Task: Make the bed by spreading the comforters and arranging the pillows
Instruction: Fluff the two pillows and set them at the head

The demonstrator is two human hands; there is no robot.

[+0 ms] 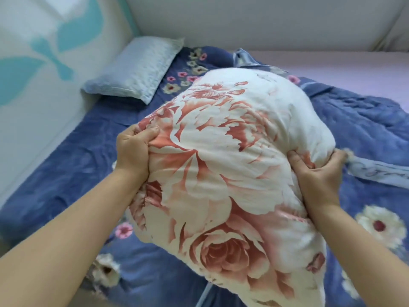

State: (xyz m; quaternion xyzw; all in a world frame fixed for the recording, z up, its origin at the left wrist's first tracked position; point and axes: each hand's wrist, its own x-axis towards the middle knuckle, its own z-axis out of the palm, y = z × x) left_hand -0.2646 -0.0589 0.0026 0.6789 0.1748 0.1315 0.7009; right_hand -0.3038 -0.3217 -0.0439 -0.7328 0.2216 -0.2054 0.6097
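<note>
Head view: a person is holding a bulky white comforter [223, 169] printed with large coral-pink flowers, bunched into a rounded bundle in the middle of the picture, above the bed. The left hand [132, 151] is gripping the bundle's left edge, thumb pressing on top and the other fingers curling under into the fabric. The right hand [318, 171] is clutching the right edge, fingers digging into a gathered fold. Both bare forearms are reaching in from the bottom corners.

Under the bundle, a blue comforter [73, 173] with white and pink flowers is lying spread across the bed, wrinkled on the right side. A pale blue band of fabric [376, 171] is showing just beside the right hand. 1 light blue pillow [137, 67] is resting at the far left corner of the bed, touching the wall. That wall [35, 52] is white with teal shapes. A strip of pale lilac sheet [354, 69] is lying uncovered at the far right, next to a white padded surface [265, 21].
</note>
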